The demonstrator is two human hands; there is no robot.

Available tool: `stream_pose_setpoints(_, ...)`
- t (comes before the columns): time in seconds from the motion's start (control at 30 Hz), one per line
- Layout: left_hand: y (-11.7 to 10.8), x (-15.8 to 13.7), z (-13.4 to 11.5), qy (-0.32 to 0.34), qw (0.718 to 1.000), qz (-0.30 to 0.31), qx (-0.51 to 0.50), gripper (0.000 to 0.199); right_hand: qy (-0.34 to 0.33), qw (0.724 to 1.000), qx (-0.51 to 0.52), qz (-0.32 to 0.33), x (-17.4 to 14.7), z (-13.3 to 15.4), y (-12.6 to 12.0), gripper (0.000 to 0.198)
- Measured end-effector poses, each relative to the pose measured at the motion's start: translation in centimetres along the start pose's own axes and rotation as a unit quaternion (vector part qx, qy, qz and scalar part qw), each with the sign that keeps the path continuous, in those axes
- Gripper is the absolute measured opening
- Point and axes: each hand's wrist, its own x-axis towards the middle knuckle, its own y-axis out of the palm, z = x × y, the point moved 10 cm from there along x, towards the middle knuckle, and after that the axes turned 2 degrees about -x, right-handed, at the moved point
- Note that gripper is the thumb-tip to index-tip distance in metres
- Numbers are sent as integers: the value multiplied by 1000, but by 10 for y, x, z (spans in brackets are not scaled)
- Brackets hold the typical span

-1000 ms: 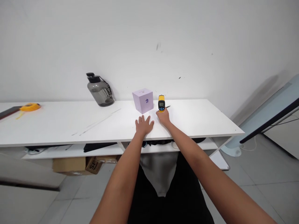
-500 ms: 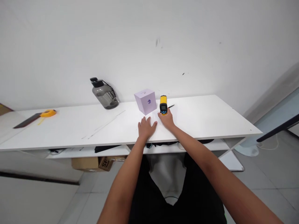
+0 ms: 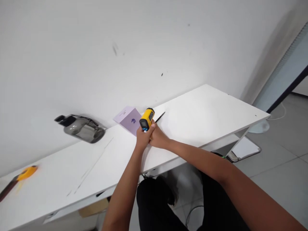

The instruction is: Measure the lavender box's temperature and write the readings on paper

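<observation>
Here, in the head view, we saw both hands meet at the yellow thermometer gun (image 3: pixel 147 119) above the white counter (image 3: pixel 199 109). The left hand (image 3: pixel 142 139) had its fingers clenched around the gun's grip from the left, and the right hand (image 3: pixel 157 138) wrapped in from the right, its fingers closed against the same grip and touching the left hand. The gun was held up off the counter, tilted, with its small blue screen facing the camera. Just behind it sat a lilac box (image 3: pixel 128 119) on the counter, near the wall, and a thin dark pen (image 3: pixel 160 116) lay just to the right of the gun. Well apart to the left stood a grey water bottle (image 3: pixel 80 127) with a black cap. At the far left edge we made out a yellow tape measure (image 3: pixel 26 172) resting on a dark flat object that we could not identify. The whole view was tilted.
</observation>
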Motion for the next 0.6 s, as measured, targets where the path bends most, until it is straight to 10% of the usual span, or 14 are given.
stream_pose_setpoints(0.23, -9, 30, 9, 28, 997, -46, -56, 44, -19, 966, -256, 41, 48, -40, -66, 53)
stream_pose_setpoints(0.4, -11, 23, 22, 25, 997, -72, -32, 54, -2, 911, -394, 121, 50, -79, -52, 44)
stream_pose_setpoints(0.6, -11, 16, 34, 16, 995, -94, -26, 53, -27, 925, -372, 75, 53, -72, -57, 21)
